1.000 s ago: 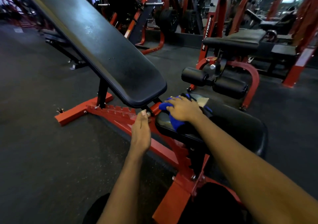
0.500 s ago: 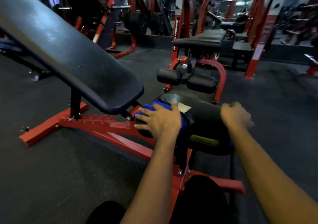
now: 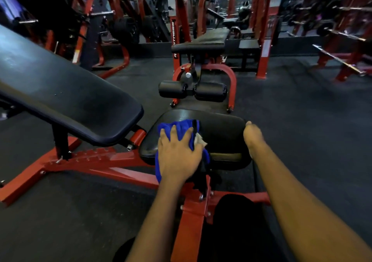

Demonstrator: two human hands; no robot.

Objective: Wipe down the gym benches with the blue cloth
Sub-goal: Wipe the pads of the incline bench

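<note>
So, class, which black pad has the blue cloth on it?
The small seat pad, under the left hand; the long tilted backrest pad beside it is bare.

place: gym | padded benches (image 3: 60,92) | red racks (image 3: 263,40) | weight plates (image 3: 125,32)

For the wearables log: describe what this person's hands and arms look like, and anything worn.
Left hand and right hand are bare: no gloves, rings or watch visible. Left forearm and right forearm are bare too; no sleeve shows before the frame edge.

Left hand (image 3: 179,155) flat on blue cloth (image 3: 181,125) on seat pad (image 3: 221,126), right hand (image 3: 254,138) at pad's edge
</note>
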